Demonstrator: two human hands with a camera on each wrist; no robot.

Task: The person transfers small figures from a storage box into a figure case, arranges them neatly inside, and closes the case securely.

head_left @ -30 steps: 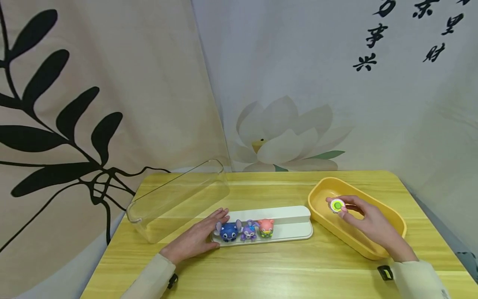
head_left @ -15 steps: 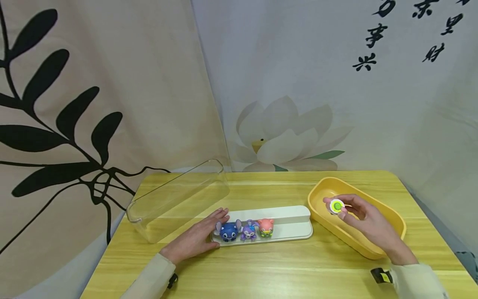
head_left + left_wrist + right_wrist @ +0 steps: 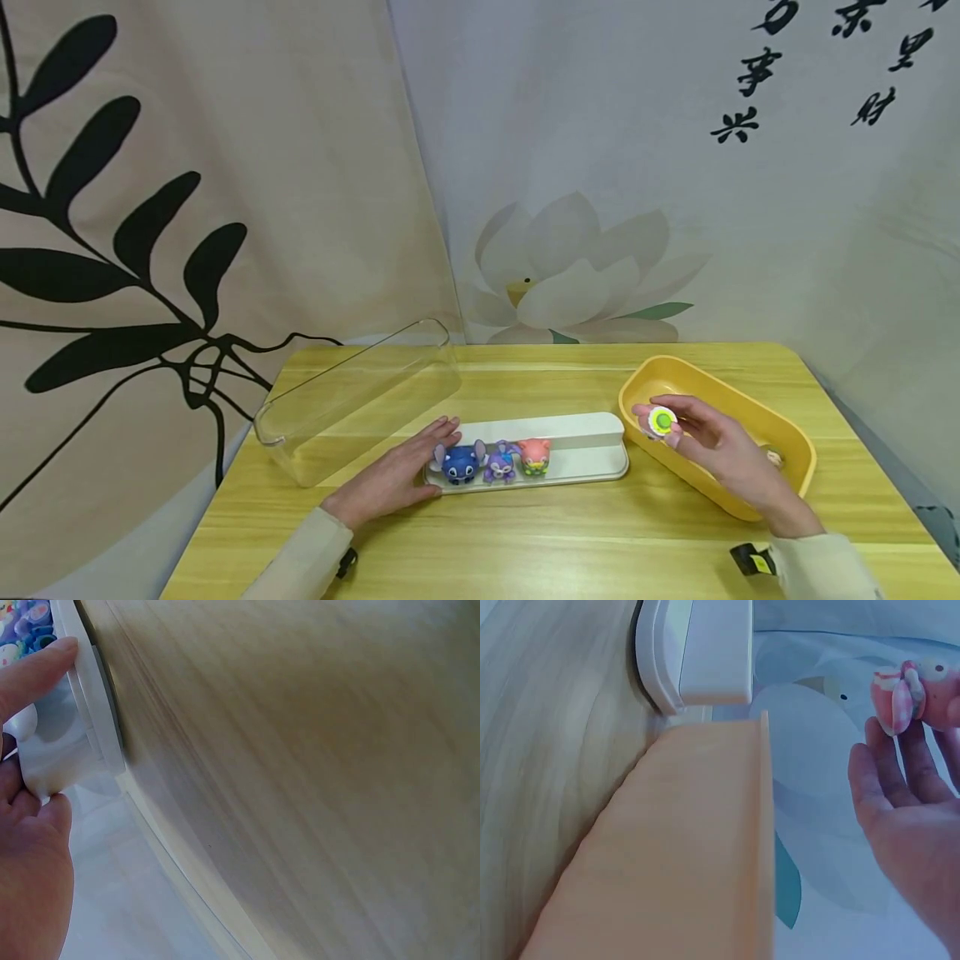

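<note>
In the head view the right hand point(image 3: 723, 450) pinches a small pink figure point(image 3: 642, 417) with a round white and green base point(image 3: 662, 422), above the left part of a yellow tray point(image 3: 801, 442). The right wrist view shows the pink figure point(image 3: 904, 697) between the fingertips. A white base point(image 3: 585, 465) lies at the middle of the table, with a blue figure point(image 3: 460, 463), a purple figure point(image 3: 501, 462) and a pink figure point(image 3: 535, 457) in a row on it. At its left end rests the left hand point(image 3: 393, 483), its thumb on the front edge.
A transparent cover point(image 3: 360, 400) lies at the back left of the wooden table point(image 3: 525, 542). Inside the yellow tray a small pale item point(image 3: 774, 456) shows beside the right wrist. Printed curtains hang behind the table.
The right hand has moved left with the pink figure, and the small pale item in the yellow tray has come into view. The left hand has not moved.
</note>
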